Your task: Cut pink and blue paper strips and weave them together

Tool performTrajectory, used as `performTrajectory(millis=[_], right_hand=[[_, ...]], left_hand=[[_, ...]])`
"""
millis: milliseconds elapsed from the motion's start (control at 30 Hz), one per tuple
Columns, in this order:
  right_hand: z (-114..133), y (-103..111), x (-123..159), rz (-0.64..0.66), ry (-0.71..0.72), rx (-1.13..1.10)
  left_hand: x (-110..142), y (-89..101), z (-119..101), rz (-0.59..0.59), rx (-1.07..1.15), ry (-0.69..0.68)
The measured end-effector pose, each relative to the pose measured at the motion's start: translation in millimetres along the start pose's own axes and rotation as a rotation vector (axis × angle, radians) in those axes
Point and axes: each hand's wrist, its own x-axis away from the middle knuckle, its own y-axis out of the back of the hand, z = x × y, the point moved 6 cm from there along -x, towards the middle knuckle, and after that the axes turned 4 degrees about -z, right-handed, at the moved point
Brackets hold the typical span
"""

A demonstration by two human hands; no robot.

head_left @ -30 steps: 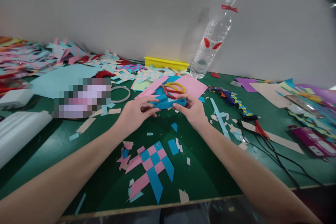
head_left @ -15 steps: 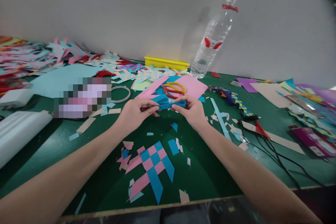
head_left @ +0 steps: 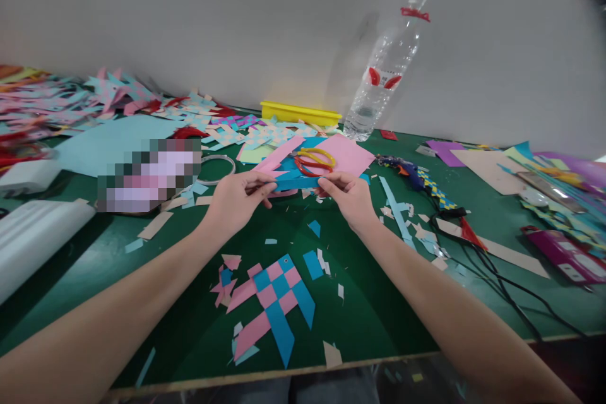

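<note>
Between my two hands stretches a blue paper strip [head_left: 297, 184], held level above the table. My left hand [head_left: 240, 199] pinches its left end between thumb and fingers. At the other end, the thumb and fingers of my right hand [head_left: 349, 197] are closed on the strip. Just behind it lie scissors with red and yellow handles [head_left: 315, 158], on pink and blue paper; their blades are hidden. Nearer to me, a woven pink and blue paper fish [head_left: 278, 290] rests flat among small scraps, with a blue paper scrap [head_left: 312, 264] beside it.
A clear plastic bottle [head_left: 381, 76] leans against the grey wall, near a yellow tray [head_left: 300, 114]. On the left are a roll of tape [head_left: 218, 170], a blurred-out phone [head_left: 151, 180] and heaped woven paper. Black cables [head_left: 497, 284] and a purple box [head_left: 565, 254] lie right.
The looped blue strip has been drawn out flat and straight between my hands. My left hand has shifted slightly left; my right has barely moved.
</note>
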Motion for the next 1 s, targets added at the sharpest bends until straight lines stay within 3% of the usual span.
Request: performTrajectory(millis=[400, 1000], right_hand=[[11, 3, 2, -0.058, 0.127, 0.124], [10, 6, -1, -0.093, 0.15, 0.204]], left_hand=[[0, -1.5, 0, 0.003, -0.028, -0.006], [1, -3.5, 0, 0.014, -0.031, -0.07]])
